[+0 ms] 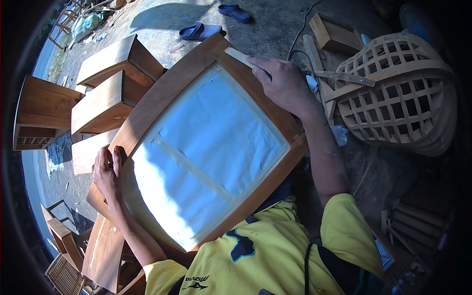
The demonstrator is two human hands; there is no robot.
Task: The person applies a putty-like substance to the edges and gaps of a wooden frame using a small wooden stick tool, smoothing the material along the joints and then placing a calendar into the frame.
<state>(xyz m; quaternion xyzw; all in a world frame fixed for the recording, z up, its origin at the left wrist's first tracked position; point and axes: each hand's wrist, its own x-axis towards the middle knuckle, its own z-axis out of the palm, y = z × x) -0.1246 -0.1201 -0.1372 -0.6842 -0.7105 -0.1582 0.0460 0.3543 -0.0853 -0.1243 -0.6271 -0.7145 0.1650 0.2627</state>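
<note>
Right hand (284, 83) pinching a tape strip (239, 56) against the wooden frame (167, 91), fingertips at its near end. Left hand (105, 172) closed flat on the frame's opposite edge, apparently steadying. Risk: uneven pressure wrinkling or skewing tape over the paper panel (211, 142).

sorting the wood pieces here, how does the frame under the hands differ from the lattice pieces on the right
The wooden frame is a plain border around a pale panel masked with tape; the lattice pieces are open grids of crossed slats. The frame lies alone, with the left hand on one edge and the right hand pressing a pale strip on another; the lattice pieces sit stacked and untouched. Both are curved brown wood.
</note>
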